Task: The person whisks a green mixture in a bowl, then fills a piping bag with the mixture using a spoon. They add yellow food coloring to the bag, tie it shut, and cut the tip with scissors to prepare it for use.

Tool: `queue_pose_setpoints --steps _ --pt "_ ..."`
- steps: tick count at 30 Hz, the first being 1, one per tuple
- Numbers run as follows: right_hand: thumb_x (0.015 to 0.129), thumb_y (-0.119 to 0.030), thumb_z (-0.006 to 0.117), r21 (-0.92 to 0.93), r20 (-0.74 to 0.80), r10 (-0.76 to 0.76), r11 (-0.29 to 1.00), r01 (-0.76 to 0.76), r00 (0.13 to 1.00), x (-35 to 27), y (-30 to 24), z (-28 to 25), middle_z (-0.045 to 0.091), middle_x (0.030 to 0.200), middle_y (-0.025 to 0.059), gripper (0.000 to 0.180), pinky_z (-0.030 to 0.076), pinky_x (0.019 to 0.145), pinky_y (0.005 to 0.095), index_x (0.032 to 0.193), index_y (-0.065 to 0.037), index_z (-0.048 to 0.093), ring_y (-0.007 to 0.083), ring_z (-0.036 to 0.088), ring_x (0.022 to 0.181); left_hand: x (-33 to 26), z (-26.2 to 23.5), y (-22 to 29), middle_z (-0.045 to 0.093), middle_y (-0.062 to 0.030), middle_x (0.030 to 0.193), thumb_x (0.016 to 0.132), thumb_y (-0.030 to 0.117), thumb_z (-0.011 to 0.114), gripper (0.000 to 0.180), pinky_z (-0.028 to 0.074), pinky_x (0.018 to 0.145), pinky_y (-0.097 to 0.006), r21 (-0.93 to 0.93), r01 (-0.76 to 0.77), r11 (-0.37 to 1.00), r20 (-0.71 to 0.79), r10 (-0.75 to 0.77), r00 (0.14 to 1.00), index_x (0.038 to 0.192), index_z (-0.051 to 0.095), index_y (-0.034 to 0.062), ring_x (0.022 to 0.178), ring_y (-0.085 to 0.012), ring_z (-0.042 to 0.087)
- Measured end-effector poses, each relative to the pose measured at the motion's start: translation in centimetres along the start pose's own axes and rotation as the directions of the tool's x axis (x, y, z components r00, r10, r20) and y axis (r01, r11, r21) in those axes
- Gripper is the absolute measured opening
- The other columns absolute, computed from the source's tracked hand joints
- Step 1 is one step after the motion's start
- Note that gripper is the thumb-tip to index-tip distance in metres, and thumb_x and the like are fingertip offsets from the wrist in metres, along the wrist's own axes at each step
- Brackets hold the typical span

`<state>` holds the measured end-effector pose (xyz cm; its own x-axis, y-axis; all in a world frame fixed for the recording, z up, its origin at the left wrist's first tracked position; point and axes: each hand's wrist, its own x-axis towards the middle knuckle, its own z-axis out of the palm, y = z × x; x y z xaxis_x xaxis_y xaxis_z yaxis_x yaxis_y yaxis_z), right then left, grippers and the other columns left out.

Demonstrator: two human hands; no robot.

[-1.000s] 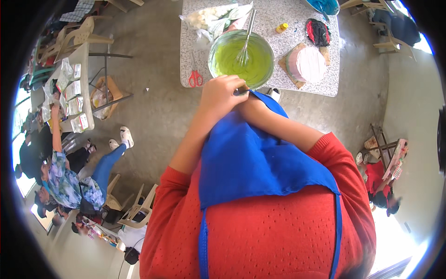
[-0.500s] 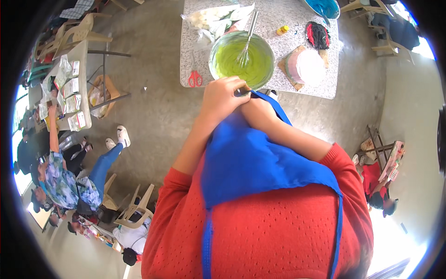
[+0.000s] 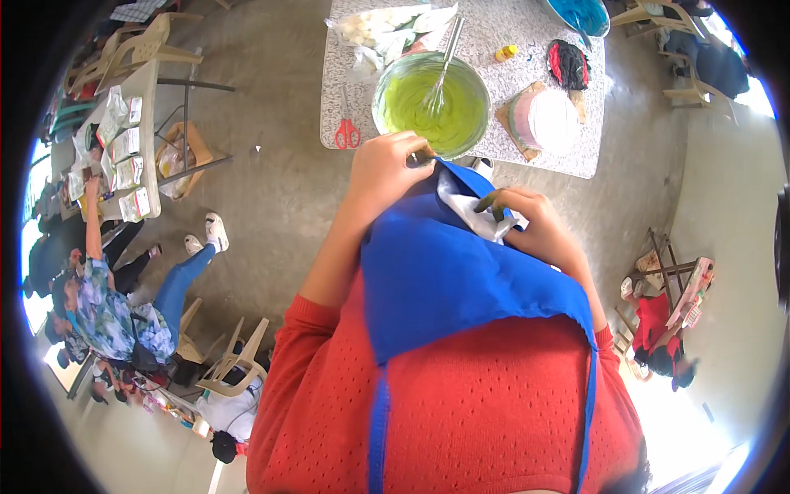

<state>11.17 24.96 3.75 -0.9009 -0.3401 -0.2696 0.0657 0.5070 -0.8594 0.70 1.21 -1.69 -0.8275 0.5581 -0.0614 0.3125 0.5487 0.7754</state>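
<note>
Below the lens, across the chest: red knitted sweater (image 3: 461, 412), and over it a blue apron (image 3: 444, 280), bib pulled up and forward toward the bench. Beyond that, a speckled grey bench (image 3: 535, 160) on a concrete floor (image 3: 263, 165), crowded with things.

On the bench, nearest the body: a large glass bowl (image 3: 387, 90) of bright green batter, with a metal whisk (image 3: 440, 70) leaning in it. Just right of the bowl, a round white cake (image 3: 550, 119) on a board. Farther back, a blue bowl (image 3: 584, 12), clear plastic bags (image 3: 387, 29), a red-and-black bundle (image 3: 568, 62). Red scissors (image 3: 347, 132) at the left edge, a small yellow bottle (image 3: 506, 52) behind the bowl.

Left hand (image 3: 387, 169): fisted tight on the upper edge of the apron, just this side of the bowl's rim. Right hand (image 3: 535, 222): fingers curled narrow, pinching a white cloth (image 3: 469, 214) that lies against the bib, with a small dark green scrap (image 3: 491, 202) between the fingertips; what that scrap is, too small to tell.

Seemingly wiping or tidying at the apron, mixing set aside, whisk untouched. Next move, by the look of it: both grips let go before reaching the whisk, and care to keep the raised bib out of the batter.

Far left, other people (image 3: 99, 305) at a second bench (image 3: 132, 123) with packets.
</note>
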Motion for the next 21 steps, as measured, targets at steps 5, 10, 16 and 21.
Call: queue_pose_setpoints --steps 5,10,16,21 --pt "0.078 0.001 0.066 0.318 -0.299 0.312 0.923 -0.214 0.902 -1.2 2.4 -1.3 0.067 0.105 0.0093 0.034 0.049 0.085 0.0313 0.111 -0.001 0.061 0.0166 0.062 0.094 0.2 -0.3 0.9 0.068 -0.0066 0.083 0.073 0.016 0.071 0.013 0.051 0.068 -0.03 0.015 0.054 0.998 0.048 -0.054 0.997 0.081 0.07 0.0058 0.076 -0.0198 0.065" --pt "0.083 0.0 0.065 0.821 -0.315 0.49 0.57 -0.026 0.812 0.1 1.1 -2.6 0.064 0.111 0.0143 0.045 0.054 0.08 0.0317 0.124 0.007 0.051 0.0204 0.065 0.095 0.8 -1.5 2.3 0.061 -0.005 0.115 0.074 0.015 0.073 0.046 0.05 0.081 -0.032 -0.299 0.041 0.953 0.221 0.028 0.975 0.118 0.06 0.0096 0.098 -0.0168 0.061" --pt "0.077 -0.002 0.073 0.757 -0.425 0.429 0.651 0.054 0.797 4.3 -1.3 -1.0 0.067 0.103 0.0114 0.041 0.053 0.077 0.0286 0.115 0.005 0.059 0.0145 0.065 0.089 1.8 -1.6 6.6 0.051 -0.0117 0.127 0.079 0.018 0.076 0.066 0.05 0.086 -0.034 -0.584 -0.004 0.812 0.026 0.023 0.999 0.136 0.045 0.0085 0.107 -0.018 0.056" --pt "0.077 -0.008 0.076 0.746 -0.402 0.437 0.666 0.011 0.805 5.7 -2.2 -1.3 0.068 0.085 0.0071 0.028 0.048 0.064 0.023 0.101 0.003 0.066 0.0103 0.063 0.073 2.7 -3.3 5.5 0.067 -0.0086 0.097 0.087 0.023 0.07 0.038 0.049 0.077 -0.028 -0.699 0.273 0.661 0.032 -0.352 0.935 0.116 0.062 -0.0004 0.089 -0.0121 0.062"
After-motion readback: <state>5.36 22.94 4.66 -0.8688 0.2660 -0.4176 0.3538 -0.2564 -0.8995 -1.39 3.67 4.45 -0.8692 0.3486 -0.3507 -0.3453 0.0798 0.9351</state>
